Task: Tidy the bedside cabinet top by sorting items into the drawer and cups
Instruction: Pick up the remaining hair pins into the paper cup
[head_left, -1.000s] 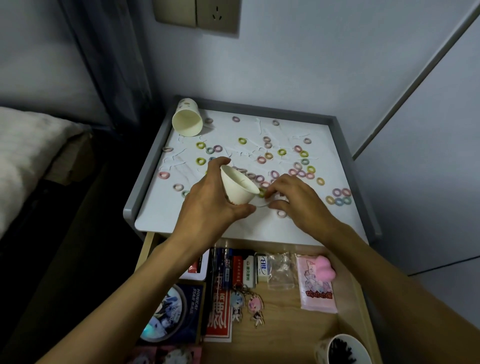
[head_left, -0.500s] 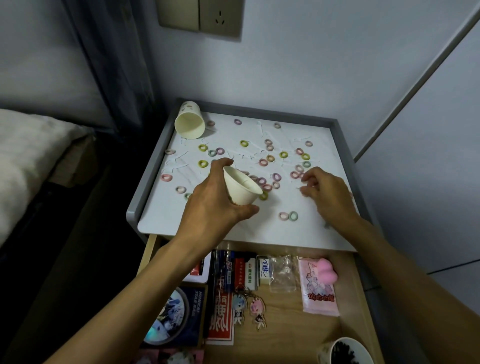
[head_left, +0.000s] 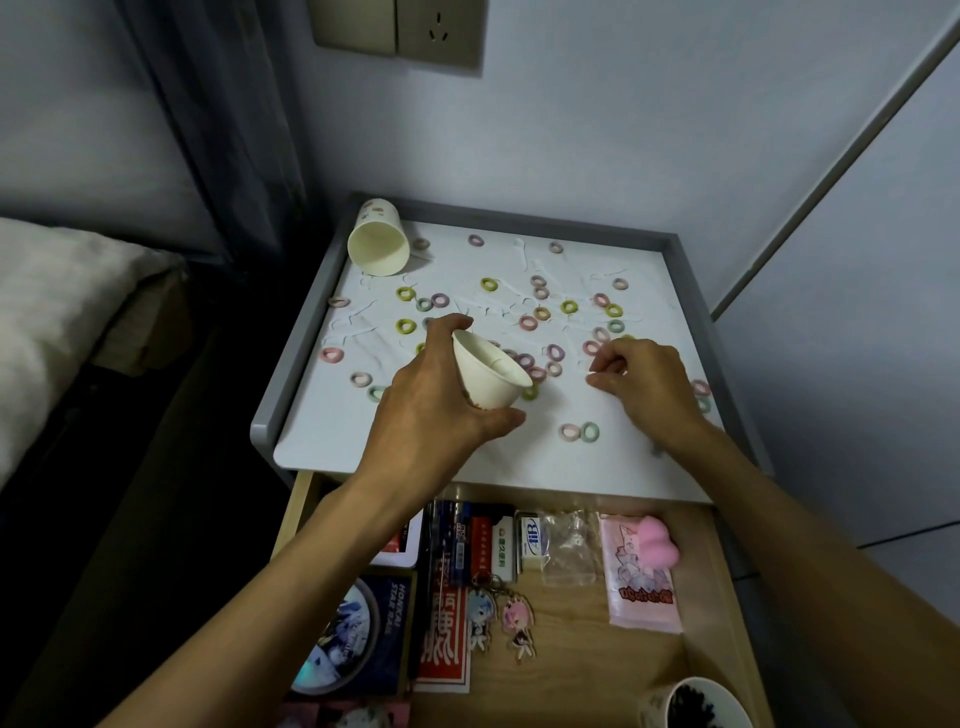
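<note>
While the left hand (head_left: 436, 410) grips one tilted paper cup (head_left: 488, 376) above the cabinet top (head_left: 337, 436), the right hand (head_left: 644, 384) curls its fingers among thirty-odd hair rings (head_left: 568, 431); whether it pinches anything cannot be determined. Three cups: toppled cup (head_left: 379, 249) rear-left, dark-filled cup (head_left: 691, 704) in the drawer (head_left: 571, 660).

Left hand (head_left: 431, 410) grips; right (head_left: 649, 387) seemingly pinches

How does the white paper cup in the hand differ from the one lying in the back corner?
The short white paper cup is held tilted in the left hand; the taller white paper cup lies on its side, untouched, in the back left corner of the white cabinet top. The lying cup's mouth faces the camera; the held cup's faces up and rightward. Both are pale paper.
</note>
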